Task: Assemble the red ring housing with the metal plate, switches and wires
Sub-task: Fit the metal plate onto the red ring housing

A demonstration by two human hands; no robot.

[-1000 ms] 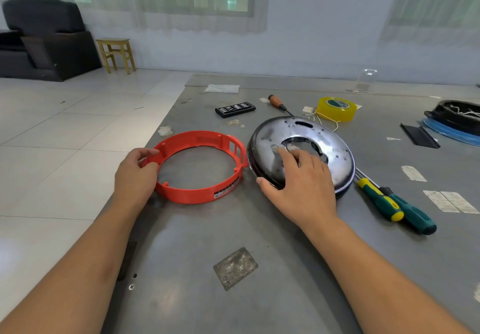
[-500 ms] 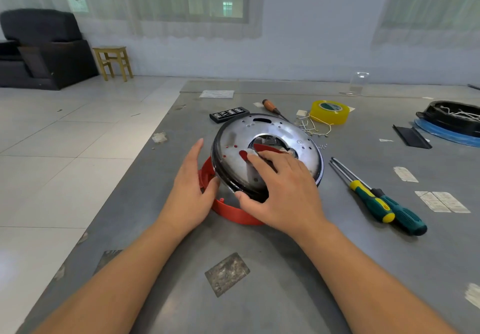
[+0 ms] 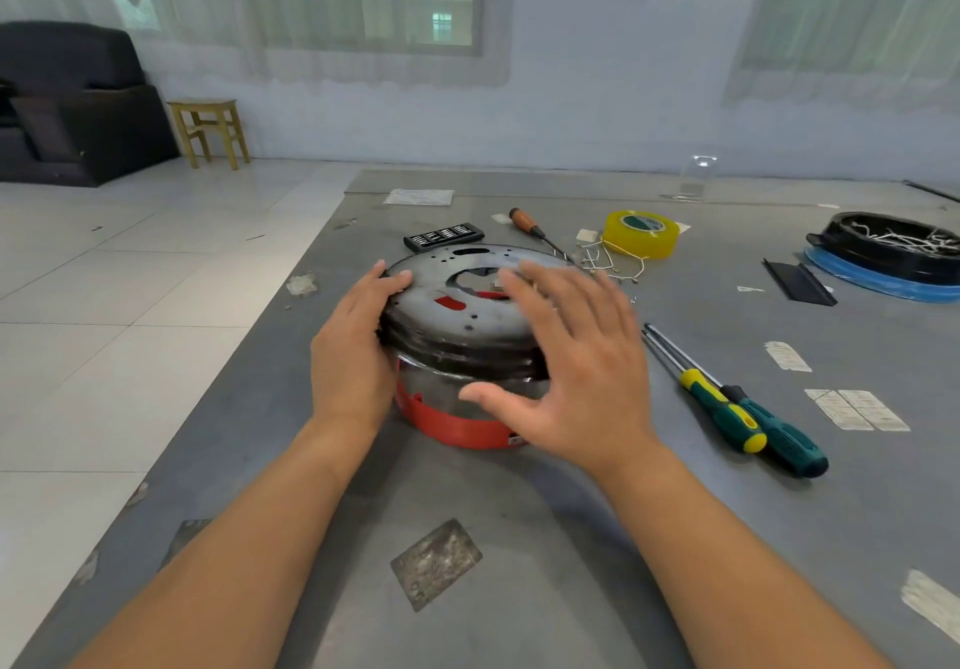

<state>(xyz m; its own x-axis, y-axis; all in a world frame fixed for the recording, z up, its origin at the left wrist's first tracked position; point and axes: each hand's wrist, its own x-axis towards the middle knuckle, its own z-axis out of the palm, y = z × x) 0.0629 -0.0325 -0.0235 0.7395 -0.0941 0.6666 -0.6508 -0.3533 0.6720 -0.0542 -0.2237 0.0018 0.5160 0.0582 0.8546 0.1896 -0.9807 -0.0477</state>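
On the desk [image 3: 571, 538], near its left edge, the metal plate [image 3: 467, 315] sits on the red ring [image 3: 457, 426]. The left hand [image 3: 353, 356] presses the plate's left side with straight fingers. The right hand [image 3: 576, 356] is spread over the right side; contact is unclear. To the right lie two screwdrivers [image 3: 748, 419]. Toward the far edge: a third screwdriver [image 3: 524, 224], one tape roll [image 3: 641, 234], one bit case [image 3: 444, 236], loose wires [image 3: 608, 260].
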